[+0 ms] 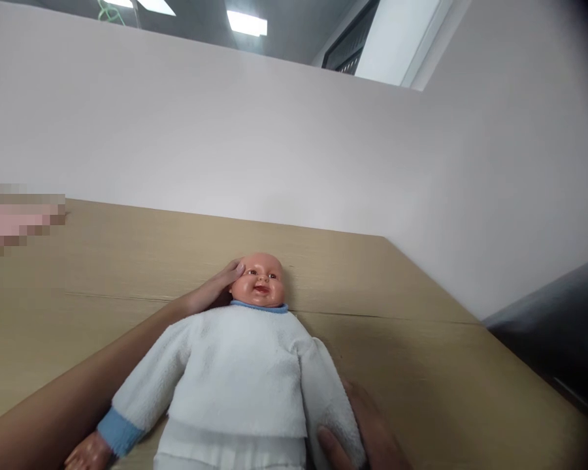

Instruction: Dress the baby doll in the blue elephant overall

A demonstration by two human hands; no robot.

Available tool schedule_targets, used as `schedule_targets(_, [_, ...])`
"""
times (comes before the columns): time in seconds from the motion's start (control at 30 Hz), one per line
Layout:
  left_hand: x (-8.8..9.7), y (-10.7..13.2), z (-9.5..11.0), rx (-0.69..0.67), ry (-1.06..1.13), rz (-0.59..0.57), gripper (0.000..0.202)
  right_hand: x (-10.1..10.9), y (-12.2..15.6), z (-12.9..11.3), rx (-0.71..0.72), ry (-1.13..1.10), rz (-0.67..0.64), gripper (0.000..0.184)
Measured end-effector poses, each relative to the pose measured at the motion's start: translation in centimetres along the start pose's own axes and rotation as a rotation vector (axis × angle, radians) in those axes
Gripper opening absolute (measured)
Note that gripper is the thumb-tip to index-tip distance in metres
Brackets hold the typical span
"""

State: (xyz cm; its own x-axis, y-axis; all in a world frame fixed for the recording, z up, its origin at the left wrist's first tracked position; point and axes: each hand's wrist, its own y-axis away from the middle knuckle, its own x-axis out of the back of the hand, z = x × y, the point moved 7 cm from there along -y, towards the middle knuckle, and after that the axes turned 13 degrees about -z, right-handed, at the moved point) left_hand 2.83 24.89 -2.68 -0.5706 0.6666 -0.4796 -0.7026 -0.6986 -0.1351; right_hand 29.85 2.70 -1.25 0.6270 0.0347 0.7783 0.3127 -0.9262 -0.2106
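A baby doll (242, 365) lies face up on the brown table, its bald head toward the wall. It wears a fuzzy white top with a blue collar and a blue cuff, and white lower clothing. My left hand (220, 284) cups the side of the doll's head, thumb near its eye; the other fingers are mostly hidden behind the head. Around the doll's sleeved arm on the right side of the view, my right hand (367, 424) is closed, with its thumb on the white sleeve. The bottom edge cuts off the doll's legs.
The cardboard-like tabletop (127, 241) has a seam across it and an angled right edge. Behind it stands a pale wall (215, 130). A dark, shiny object (558, 320) is beyond the right edge. A pixelated pinkish patch (10, 225) at the left cannot be made out.
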Motion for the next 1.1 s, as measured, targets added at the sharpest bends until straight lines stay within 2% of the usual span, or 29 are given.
schedule_targets(0.13, [0.4, 0.7, 0.8, 0.028, -0.090, -0.035, 0.053, 0.4, -0.1, 0.2, 0.011, 0.095, -0.039, 0.052])
schedule_targets(0.33, [-0.8, 0.8, 1.4, 0.041, -0.084, -0.037, 0.058, 0.2, -0.8, -0.8, -0.089, 0.001, -0.065, 0.058])
schedule_targets(0.43, [-0.6, 1.0, 3.9, 0.008, -0.321, 0.105, 0.063, 0.2, -0.8, -0.7, -0.095, -0.094, -0.016, 0.070])
schedule_targets(0.53, [-1.6, 2.3, 8.4, -0.125, -0.676, 0.313, 0.059, 1.3, -1.0, 0.0, -0.116, -0.162, 0.134, 0.060])
schedule_targets(0.6, [-4.1, 3.8, 10.8, -0.222, -0.817, 0.379, 0.048, 2.7, -1.5, -0.2, -0.098, -0.132, 0.232, 0.045])
schedule_targets(0.67, [-8.0, 5.6, 12.0, -0.289, -0.949, 0.361, 0.041, 4.3, -1.9, -1.3, -0.042, -0.093, 0.274, 0.043])
schedule_targets(0.73, [-12.8, 7.4, 11.6, -0.306, -1.046, 0.230, 0.038, 6.2, -1.7, -3.1, 0.022, -0.084, 0.327, 0.046])
schedule_targets(0.8, [-17.8, 9.5, 10.3, -0.295, -1.128, 0.037, 0.032, 7.8, -0.4, -5.4, 0.095, -0.116, 0.382, 0.046])
schedule_targets(0.9, [-24.4, 13.5, 7.3, -0.220, -1.224, -0.254, 0.013, 9.0, 4.4, -9.8, 0.233, -0.101, 0.474, 0.043])
schedule_targets(0.97, [-27.5, 16.5, 5.2, -0.141, -1.222, -0.365, 0.028, 8.4, 8.8, -12.2, 0.315, -0.037, 0.488, 0.039])
schedule_targets(1.03, [-29.7, 19.7, 3.0, -0.061, -1.227, -0.405, 0.039, 6.7, 13.5, -13.9, 0.430, 0.100, 0.465, 0.033])
schedule_targets(1.1, [-31.2, 22.7, 0.9, -0.023, -1.337, -0.396, 0.041, 4.3, 17.6, -14.1, 0.494, 0.206, 0.412, 0.027])
